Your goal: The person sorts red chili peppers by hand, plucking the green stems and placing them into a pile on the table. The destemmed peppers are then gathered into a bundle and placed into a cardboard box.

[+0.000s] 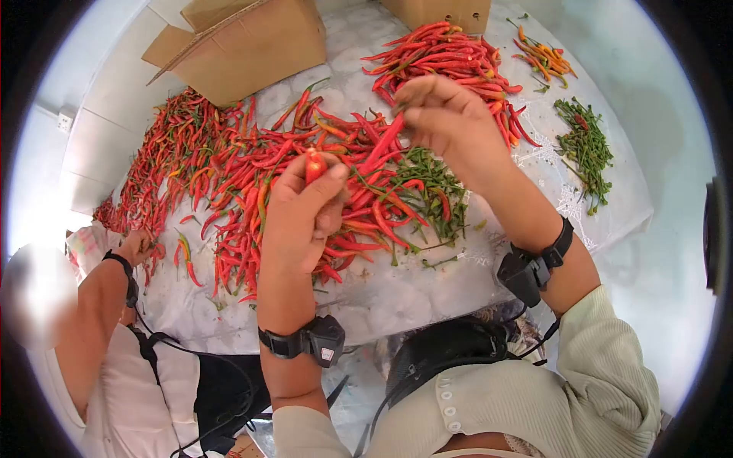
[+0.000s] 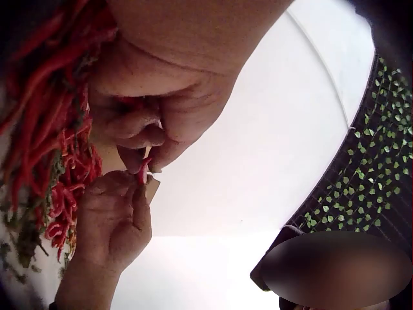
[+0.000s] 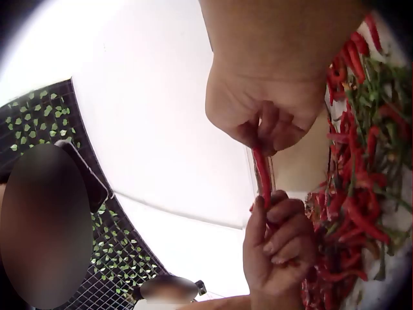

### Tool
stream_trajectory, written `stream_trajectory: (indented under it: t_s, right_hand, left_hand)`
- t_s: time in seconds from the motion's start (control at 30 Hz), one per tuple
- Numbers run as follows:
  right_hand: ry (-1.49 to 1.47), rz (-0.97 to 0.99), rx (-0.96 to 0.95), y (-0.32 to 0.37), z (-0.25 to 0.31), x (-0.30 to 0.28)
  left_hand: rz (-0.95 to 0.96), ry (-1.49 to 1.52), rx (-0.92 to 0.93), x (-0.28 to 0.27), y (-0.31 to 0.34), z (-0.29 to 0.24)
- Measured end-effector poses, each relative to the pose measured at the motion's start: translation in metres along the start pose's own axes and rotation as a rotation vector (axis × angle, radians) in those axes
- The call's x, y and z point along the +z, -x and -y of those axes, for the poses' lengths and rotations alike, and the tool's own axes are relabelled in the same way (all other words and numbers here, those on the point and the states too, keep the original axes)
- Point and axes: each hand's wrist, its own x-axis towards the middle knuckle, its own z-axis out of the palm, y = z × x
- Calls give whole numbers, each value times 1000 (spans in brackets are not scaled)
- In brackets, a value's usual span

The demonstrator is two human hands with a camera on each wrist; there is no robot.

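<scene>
In the head view my left hand holds red chilies in curled fingers, one end poking up beside the thumb. My right hand pinches one end of a long red chili above the big pile. The right wrist view shows this chili running from my right fingertips down to the thumb and fingers of my left hand. In the left wrist view both hands, left and right, meet at a small red piece; how it is gripped is partly hidden.
Green stems lie right of the big pile, with more stems at the far right. Another red pile and orange-green chilies are at the back. Cardboard boxes stand behind. Another person's hand is at left.
</scene>
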Motion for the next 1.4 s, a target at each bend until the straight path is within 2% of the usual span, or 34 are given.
stream_trajectory:
  t_s: [0.2, 0.3, 0.4, 0.5, 0.6, 0.7, 0.8, 0.9, 1.0, 1.1, 1.23, 1.33, 1.4]
  right_hand:
    - [-1, -533, -218, -17, 12, -41]
    - [413, -839, -304, -20, 11, -46]
    - [976, -682, -428, -15, 1, -30]
    - [1195, -263, -484, -7, -23, -4]
    - [1494, -160, -512, -4, -35, 9]
    - [1595, -105, -359, -4, -42, 3]
    - [1484, -48, -321, -8, -44, -4]
    - [1124, -178, -427, -10, -47, -2]
    - [789, -98, -185, -3, -32, 8]
    - [322, 7, 67, 9, -23, 23]
    - [137, 77, 287, 16, -11, 35]
    - [39, 97, 335, 16, -16, 34]
    - [65, 91, 293, 18, -17, 33]
  left_hand:
    - [-100, 129, 75, -9, -4, -3]
    - [-124, 153, 71, -9, -5, -2]
    - [-130, 165, 65, -7, -6, -1]
    - [-128, 185, 58, -10, -9, 2]
    - [-134, 222, 14, -13, -10, 0]
    - [-124, 189, -8, -10, -6, -2]
    - [-125, 169, -23, -4, -5, 1]
    - [-121, 178, -25, -6, -8, 2]
    - [-119, 183, 10, -9, -8, 1]
    - [-85, 158, 48, -7, -8, 1]
    - [-50, 148, 56, -2, -5, 1]
    - [0, 143, 43, 0, -4, 0]
    - [37, 150, 40, -2, -3, 1]
